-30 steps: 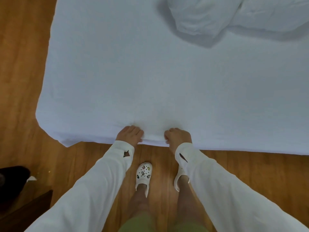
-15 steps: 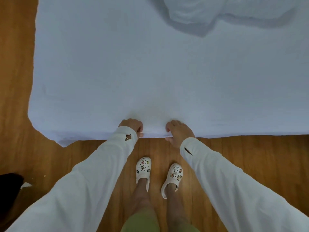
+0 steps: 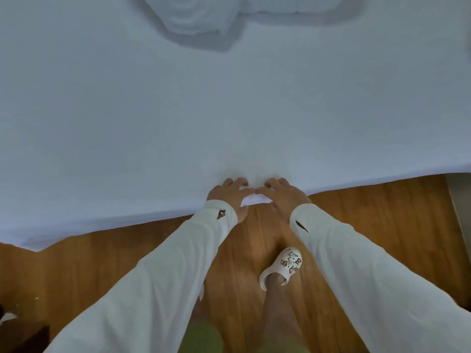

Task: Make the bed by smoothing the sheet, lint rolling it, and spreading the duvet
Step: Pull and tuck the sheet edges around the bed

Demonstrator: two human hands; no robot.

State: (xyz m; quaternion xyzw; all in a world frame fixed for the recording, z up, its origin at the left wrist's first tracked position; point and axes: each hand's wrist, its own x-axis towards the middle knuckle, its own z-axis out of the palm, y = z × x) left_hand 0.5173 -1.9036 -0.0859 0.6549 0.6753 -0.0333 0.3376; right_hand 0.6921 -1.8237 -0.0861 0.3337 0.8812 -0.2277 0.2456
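A white sheet (image 3: 229, 98) covers the bed and lies mostly flat, with a slight pucker just ahead of my fingers. The white duvet (image 3: 196, 16) sits bunched at the far side, partly cut off by the top of the view. My left hand (image 3: 229, 197) and my right hand (image 3: 283, 197) rest side by side on the sheet at the near bed edge. Their fingers are spread fairly straight on top, index fingertips almost touching. Both thumbs hang down over the edge in front of the mattress side.
Wooden floor (image 3: 382, 212) runs along the near bed edge. My foot in a white clog (image 3: 281, 267) stands close to the bed. A dark piece of furniture (image 3: 20, 335) is at the bottom left, and a pale upright edge (image 3: 458, 212) at the right.
Both hands have come together at the bed edge and their fingers have uncurled to lie flatter on the sheet. I have stepped to the right along the bed.
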